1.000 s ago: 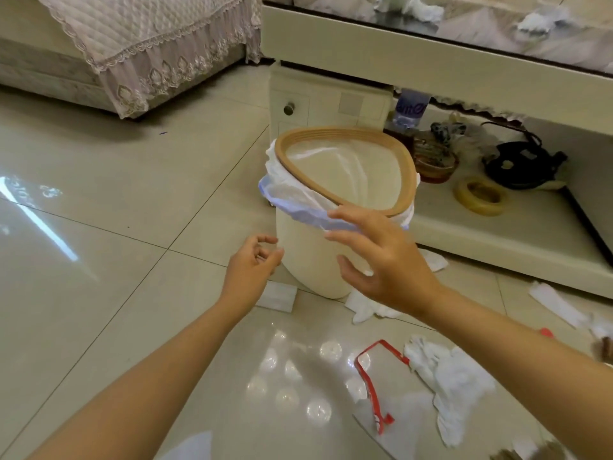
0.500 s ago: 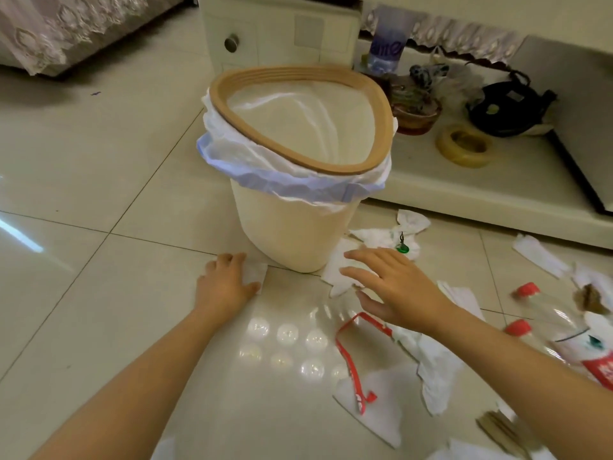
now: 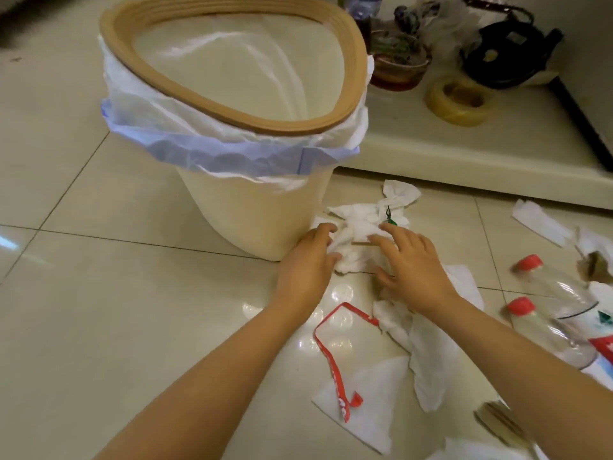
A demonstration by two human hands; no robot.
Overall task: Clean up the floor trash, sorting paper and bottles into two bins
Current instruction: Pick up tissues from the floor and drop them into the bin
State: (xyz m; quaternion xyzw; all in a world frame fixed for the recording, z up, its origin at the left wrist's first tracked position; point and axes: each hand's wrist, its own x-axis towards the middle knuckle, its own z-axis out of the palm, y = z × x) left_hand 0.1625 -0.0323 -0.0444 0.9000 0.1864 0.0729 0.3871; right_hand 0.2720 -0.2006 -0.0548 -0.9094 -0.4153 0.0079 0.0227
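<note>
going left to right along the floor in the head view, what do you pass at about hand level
Bin → left hand → crumpled tissue → right hand → red-capped bottles

Two clear plastic bottles with red caps (image 3: 560, 313) run off the right edge, their lower halves unseen. The left hand's fingers (image 3: 326, 242) hide part of a crumpled white tissue (image 3: 358, 227); a brown cardboard scrap (image 3: 501, 423) blurs at bottom.

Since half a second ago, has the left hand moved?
Yes. The left hand has shifted right along the bin's base, onto the crumpled paper.
</note>
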